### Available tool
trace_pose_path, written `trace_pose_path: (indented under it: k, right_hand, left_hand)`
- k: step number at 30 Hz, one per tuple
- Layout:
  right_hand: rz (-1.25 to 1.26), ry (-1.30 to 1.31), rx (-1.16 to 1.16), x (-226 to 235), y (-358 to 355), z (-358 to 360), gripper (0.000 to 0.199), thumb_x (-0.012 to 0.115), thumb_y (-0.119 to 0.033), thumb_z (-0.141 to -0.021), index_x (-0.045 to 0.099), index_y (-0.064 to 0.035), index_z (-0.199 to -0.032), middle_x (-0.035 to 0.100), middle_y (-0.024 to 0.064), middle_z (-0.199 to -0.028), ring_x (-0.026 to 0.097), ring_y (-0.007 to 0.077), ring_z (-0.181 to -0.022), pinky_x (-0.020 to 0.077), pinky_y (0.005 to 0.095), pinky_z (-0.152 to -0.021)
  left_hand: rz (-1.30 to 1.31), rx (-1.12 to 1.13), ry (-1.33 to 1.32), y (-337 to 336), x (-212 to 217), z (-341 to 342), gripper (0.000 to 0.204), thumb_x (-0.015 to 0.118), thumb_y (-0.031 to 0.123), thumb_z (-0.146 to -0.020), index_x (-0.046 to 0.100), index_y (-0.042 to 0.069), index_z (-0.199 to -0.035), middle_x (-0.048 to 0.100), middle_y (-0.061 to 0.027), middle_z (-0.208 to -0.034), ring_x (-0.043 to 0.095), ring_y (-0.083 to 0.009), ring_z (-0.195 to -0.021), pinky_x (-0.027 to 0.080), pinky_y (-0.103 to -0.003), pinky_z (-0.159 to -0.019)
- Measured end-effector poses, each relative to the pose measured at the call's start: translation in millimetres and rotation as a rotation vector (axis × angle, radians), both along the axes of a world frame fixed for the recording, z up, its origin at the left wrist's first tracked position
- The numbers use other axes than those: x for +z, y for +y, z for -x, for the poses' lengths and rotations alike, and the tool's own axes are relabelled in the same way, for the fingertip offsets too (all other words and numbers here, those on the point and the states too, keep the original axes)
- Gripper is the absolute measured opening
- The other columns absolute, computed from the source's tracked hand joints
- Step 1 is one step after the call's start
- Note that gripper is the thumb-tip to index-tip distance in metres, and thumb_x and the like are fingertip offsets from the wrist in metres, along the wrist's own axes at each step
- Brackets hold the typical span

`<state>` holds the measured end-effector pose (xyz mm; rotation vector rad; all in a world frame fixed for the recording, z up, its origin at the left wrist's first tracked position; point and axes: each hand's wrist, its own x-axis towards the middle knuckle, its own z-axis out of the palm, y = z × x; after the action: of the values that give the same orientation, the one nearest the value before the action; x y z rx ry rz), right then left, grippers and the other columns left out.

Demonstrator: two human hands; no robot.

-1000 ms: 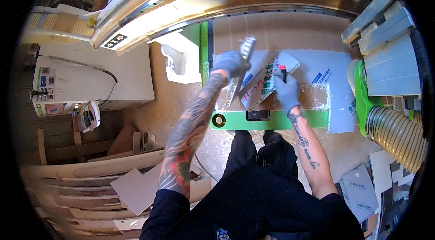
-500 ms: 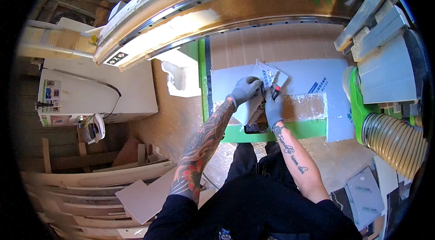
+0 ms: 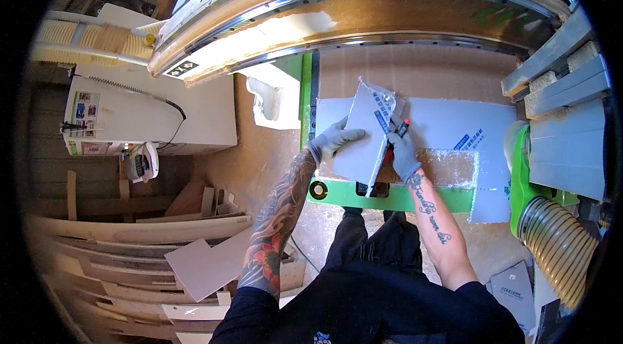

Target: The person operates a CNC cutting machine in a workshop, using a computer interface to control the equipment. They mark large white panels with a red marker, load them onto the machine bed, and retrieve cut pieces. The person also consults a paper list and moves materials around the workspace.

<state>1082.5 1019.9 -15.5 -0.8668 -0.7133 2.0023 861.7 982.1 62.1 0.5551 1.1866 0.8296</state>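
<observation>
A white, jagged-edged panel piece point(image 3: 365, 126) with blue print and a film-like surface is tilted above the machine bed. My gloved left hand point(image 3: 334, 139) is closed on its left edge, the thumb lying over the face. At its right edge, my gloved right hand point(image 3: 404, 154) is closed around a slim black tool with a red end point(image 3: 403, 126); its exact kind is unclear. Behind the piece, part of another pale offcut point(image 3: 399, 108) shows. Under both lies a larger white sheet point(image 3: 435, 117) with blue print.
A machine beam with steel rails point(image 3: 363, 3) spans the far side. Green bed edging point(image 3: 441, 198) runs along the near side. To the right stand a green dust hood point(image 3: 517, 178) and ribbed hose point(image 3: 559, 246). A white cabinet point(image 3: 156, 104) and stacked boards point(image 3: 130, 266) are on the left.
The panel piece has turned so its printed face shows more broadly. My left hand has shifted to its left edge, with the thumb on top. The right hand still holds the red-ended tool.
</observation>
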Motion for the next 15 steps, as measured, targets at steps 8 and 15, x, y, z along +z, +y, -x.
trace_pose_path:
  k: [8,15]
  right_hand:
    - [-0.071,-0.235,-0.110,36,4,-56,0.046,0.062,-0.011,-0.096,0.055,-0.0090,-0.141,0.063,-0.0033,-0.100,0.057,0.0055,-0.082,0.0505,0.0250,-0.075]
    - [-0.120,-0.631,-0.362,2,-97,-215,0.046,0.060,-0.017,-0.099,0.051,-0.0069,-0.143,0.059,0.0006,-0.117,0.055,0.0096,-0.097,0.0495,0.0297,-0.082]
  left_hand:
    - [-0.459,-0.264,1.025,-9,29,-6,0.076,0.073,0.021,-0.084,0.040,0.013,-0.152,0.062,-0.0234,-0.129,0.064,-0.0398,-0.113,0.051,-0.042,-0.099]
    - [-0.455,-0.381,1.360,-7,-4,-13,0.077,0.063,0.033,-0.089,0.030,0.013,-0.155,0.063,-0.0282,-0.124,0.065,-0.0434,-0.108,0.050,-0.051,-0.093]
